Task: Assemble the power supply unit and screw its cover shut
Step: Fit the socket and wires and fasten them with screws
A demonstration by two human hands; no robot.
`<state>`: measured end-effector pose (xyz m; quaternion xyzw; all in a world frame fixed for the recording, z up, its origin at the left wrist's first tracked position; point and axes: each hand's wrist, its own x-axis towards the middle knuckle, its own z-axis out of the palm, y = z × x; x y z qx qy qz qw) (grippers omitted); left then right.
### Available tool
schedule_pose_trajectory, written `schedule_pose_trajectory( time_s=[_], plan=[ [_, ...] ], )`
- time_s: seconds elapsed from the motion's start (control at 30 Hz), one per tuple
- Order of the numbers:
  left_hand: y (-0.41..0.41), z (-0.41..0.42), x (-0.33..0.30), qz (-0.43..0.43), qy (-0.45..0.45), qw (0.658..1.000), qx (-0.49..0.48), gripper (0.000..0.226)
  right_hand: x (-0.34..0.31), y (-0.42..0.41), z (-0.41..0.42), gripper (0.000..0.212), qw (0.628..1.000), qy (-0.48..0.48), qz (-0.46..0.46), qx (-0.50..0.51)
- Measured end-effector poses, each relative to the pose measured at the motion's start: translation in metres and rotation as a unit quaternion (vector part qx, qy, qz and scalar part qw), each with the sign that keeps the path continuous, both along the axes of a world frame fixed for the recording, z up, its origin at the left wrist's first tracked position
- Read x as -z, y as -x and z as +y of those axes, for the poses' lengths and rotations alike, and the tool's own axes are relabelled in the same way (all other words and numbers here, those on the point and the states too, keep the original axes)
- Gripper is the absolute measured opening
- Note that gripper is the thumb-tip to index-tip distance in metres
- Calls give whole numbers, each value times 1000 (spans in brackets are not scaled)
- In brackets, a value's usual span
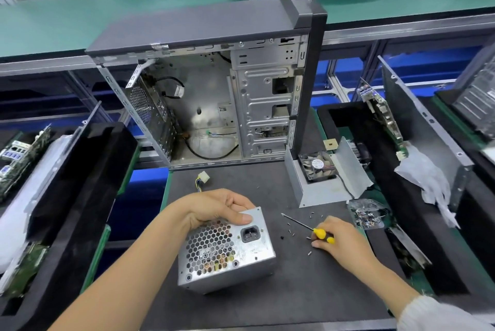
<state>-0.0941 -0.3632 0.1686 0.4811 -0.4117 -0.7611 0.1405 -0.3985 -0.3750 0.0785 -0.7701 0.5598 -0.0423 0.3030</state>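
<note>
Sitting at the back of the dark mat [267, 290] is an opened-up computer case [209, 95], with a bent metal cover [321, 186] holding a small fan [317, 166] just to its right, and loose screws [292, 233] and a bag of hardware [367, 214] are lying near that. Closer in, the left hand [214, 209] is gripping the top edge of the power supply unit [227, 253], thumb pressing its grille face, while the right hand [340, 241] is curling around the yellow-handled screwdriver [310, 229] just right of the unit, tip resting on the mat. Fan label's too blurry to read.
</note>
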Motion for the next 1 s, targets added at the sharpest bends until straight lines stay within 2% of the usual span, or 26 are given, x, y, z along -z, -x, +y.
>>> schedule_pose_trajectory(
  time_s=[0.13, 0.27, 0.4, 0.73, 0.8, 0.87, 0.93, 1.0],
  plan=[
    [0, 1, 1, 1, -2, 1000, -7, 20, 2, -1, -4, 6, 999, -12, 28, -10],
    [0, 0, 0, -4, 3, 1000, -5, 19, -2, -17, -12, 11, 1000, 19, -4, 3],
    [2, 2, -1, -10, 18, 1000, -14, 18, -2, -53, -17, 10, 997, 38, -30, -59],
    [3, 3, -4, -8, 14, 1000, -22, 18, 10, -72, -15, 20, 984, 30, 79, -155],
    [3, 3, -4, -9, 14, 1000, -23, 19, 1, -66, -15, 23, 993, 5, 25, -118],
    [3, 3, -3, -10, 18, 999, -25, 20, -16, -59, -16, 24, 994, -43, -88, -44],
    [2, 2, -2, -8, 20, 1000, -23, 19, -40, -54, -16, 14, 974, -102, -201, 7],
    [2, 2, -2, -6, 20, 1000, -18, 19, -64, -53, -14, 6, 945, -164, -281, 19]
  ],
)
